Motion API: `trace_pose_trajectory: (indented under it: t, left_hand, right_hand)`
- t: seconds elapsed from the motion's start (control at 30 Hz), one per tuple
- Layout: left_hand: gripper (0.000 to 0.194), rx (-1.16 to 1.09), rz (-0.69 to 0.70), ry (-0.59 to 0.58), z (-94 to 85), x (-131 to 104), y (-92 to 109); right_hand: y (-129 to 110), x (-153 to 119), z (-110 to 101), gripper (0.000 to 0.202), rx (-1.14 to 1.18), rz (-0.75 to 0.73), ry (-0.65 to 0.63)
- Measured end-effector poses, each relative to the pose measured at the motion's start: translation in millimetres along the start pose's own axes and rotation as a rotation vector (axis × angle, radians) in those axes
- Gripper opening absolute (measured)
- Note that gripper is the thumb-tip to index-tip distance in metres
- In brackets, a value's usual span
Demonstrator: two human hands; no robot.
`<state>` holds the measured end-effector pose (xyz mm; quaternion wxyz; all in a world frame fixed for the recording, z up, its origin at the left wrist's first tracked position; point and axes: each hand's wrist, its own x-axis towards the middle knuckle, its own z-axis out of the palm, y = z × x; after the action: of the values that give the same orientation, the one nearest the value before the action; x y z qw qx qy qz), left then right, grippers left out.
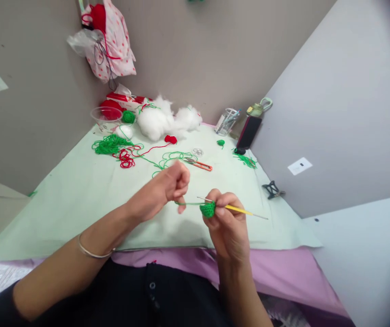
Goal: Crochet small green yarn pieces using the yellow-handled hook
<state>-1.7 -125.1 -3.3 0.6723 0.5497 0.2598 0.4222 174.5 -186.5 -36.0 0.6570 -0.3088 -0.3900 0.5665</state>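
Near the table's front edge my right hand (228,215) is closed around a crochet hook with a yellow handle (237,209) and a small green crocheted piece (207,209). The hook's thin metal tip sticks out to the left above the piece. From the piece a strand of green yarn (191,204) runs left to my left hand (174,184). That hand's fingers are curled, with the strand passing at its lower fingers. Beyond it lie loose loops of green yarn (177,156) and thread snips with orange handles (201,165).
White stuffing (155,120), a tangle of green yarn (111,144), red yarn (125,158) and a clear plastic tub (106,119) lie at the back left. A pen cup (227,121), a phone (249,131) and a small black stand (273,190) are on the right. Partition walls enclose the table.
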Motion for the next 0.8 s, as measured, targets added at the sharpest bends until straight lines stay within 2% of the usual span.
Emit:
trace_pose_trajectory:
  t: [0.03, 0.1, 0.2, 0.3, 0.33, 0.4, 0.47, 0.57, 0.67, 0.8]
  left_hand:
    - [0.061, -0.092, -0.040, 0.048, -1.8, -2, 8]
    - [0.067, -0.160, 0.035, 0.206, -5.1, -9, 25]
    - [0.078, 0.056, 0.254, 0.351, -6.1, -19, 35]
    - [0.082, 0.425, 0.515, 0.298, -4.6, -21, 16]
    - [0.072, 0.607, 0.537, 0.219, -3.9, -20, 6]
    - [0.047, 0.791, 0.444, 0.186, -1.6, -19, -14]
    - [0.029, 0.657, 0.280, 0.139, 3.3, -20, -30]
    - [0.027, 0.199, 0.074, 0.091, 13.2, -24, -41]
    - [0.031, -0.098, 0.028, 0.127, 20.0, -26, -41]
    - [0.044, -0.252, 0.032, 0.126, 20.3, -26, -34]
  right_hand:
    - [1, 1, -2, 0.014, 0.002, -0.007, 0.021]
    - [4, 3, -5, 0.014, -0.004, -0.006, 0.060]
    - [11, 4, -6, 0.015, -0.019, 0.008, 0.082]
    - [15, 6, -4, 0.014, -0.023, -0.017, 0.073]
    - [15, 6, -3, 0.014, -0.027, -0.033, 0.072]
    - [16, 7, -2, 0.013, -0.051, -0.068, 0.073]
    - [17, 8, -1, 0.010, -0.110, -0.116, 0.067]
    - [19, 7, -2, 0.004, -0.224, -0.197, 0.031]
    - [21, 4, -2, 0.009, -0.271, -0.224, -0.004]
    - [19, 1, -1, 0.014, -0.344, -0.253, -0.031]
